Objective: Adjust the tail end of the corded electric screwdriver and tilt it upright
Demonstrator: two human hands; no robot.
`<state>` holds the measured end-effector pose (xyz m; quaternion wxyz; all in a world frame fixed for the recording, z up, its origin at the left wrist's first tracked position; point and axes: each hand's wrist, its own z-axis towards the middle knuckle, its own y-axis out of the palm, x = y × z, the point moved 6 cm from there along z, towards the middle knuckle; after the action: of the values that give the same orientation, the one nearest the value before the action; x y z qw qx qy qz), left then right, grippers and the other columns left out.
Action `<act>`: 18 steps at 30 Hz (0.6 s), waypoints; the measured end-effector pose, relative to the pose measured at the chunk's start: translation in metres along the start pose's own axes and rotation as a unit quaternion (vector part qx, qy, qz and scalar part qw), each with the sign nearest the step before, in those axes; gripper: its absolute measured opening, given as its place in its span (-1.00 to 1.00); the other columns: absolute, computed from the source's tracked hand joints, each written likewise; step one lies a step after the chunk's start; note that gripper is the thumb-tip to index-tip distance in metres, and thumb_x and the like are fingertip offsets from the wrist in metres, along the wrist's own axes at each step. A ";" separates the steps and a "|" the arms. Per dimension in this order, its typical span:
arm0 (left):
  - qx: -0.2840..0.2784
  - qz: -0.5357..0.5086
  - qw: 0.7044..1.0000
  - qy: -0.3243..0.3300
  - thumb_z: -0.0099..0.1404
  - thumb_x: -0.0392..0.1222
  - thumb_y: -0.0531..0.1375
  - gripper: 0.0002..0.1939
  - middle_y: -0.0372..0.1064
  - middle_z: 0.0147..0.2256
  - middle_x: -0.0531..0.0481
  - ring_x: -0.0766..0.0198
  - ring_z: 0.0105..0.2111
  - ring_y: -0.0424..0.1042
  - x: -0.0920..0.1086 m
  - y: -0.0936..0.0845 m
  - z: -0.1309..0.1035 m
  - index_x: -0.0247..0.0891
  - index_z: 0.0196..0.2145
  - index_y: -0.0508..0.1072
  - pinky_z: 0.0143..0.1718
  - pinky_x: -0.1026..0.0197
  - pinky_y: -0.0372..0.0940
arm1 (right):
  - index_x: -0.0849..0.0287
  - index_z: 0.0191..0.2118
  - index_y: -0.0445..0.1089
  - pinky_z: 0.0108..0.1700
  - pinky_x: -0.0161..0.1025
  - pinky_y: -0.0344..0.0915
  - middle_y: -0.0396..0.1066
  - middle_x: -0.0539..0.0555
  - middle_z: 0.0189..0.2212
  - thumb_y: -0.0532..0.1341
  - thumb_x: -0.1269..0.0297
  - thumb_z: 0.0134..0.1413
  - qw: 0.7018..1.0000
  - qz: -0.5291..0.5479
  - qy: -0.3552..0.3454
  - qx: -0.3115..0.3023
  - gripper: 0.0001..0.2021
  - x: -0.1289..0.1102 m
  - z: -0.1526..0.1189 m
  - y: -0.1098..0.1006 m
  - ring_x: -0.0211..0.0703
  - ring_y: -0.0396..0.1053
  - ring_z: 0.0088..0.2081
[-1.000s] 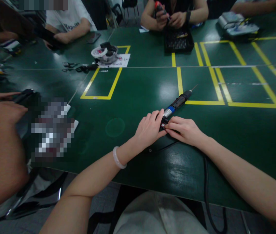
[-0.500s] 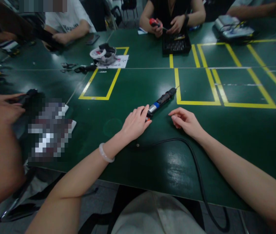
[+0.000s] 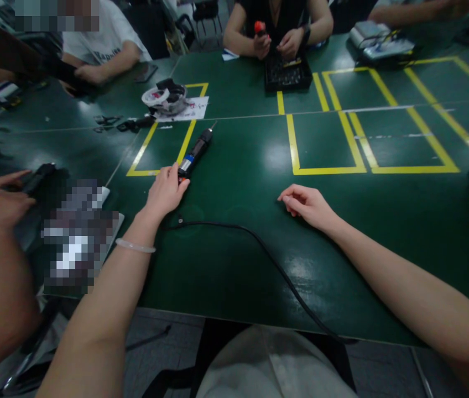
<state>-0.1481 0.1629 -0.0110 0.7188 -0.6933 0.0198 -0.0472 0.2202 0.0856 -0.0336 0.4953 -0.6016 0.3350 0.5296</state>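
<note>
My left hand point(image 3: 166, 190) is closed around the rear of an electric screwdriver point(image 3: 195, 153), black with a blue band and a thin bit pointing away from me. The tool lies low over the table beside a yellow taped rectangle point(image 3: 182, 145). A black cable point(image 3: 255, 235) trails from behind my left hand across the green table and over its near edge. My right hand point(image 3: 307, 205) rests on the table to the right, fingers loosely curled, nothing seen in them.
A roll of tape point(image 3: 155, 97) and dark items sit on a white paper point(image 3: 195, 109) at the back left. Across the table, a person handles a red screwdriver point(image 3: 260, 27) above a black tray point(image 3: 288, 77). At left, another person's hand point(image 3: 0, 199) holds a dark object.
My left hand has carried the electric screwdriver leftward, from the middle to the left taped rectangle, drawing the cable along. My right hand has stayed about where it was.
</note>
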 end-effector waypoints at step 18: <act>0.031 0.062 0.994 -0.090 0.41 0.26 -0.04 -0.09 0.15 0.23 -0.53 -0.29 0.18 0.23 -0.054 0.000 0.030 -0.52 0.43 -0.06 0.15 -0.16 0.19 | 0.20 -0.24 0.47 -0.46 -0.31 0.24 0.37 -0.02 -0.53 0.21 0.09 0.24 0.999 -0.029 0.002 -0.012 -0.75 0.000 0.000 0.002 -0.29 0.31 -0.53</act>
<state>-0.1993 0.1980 -0.0120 0.7405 -0.6694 -0.0039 0.0593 0.2184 0.0849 -0.0344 0.5025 -0.6181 0.3117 0.5179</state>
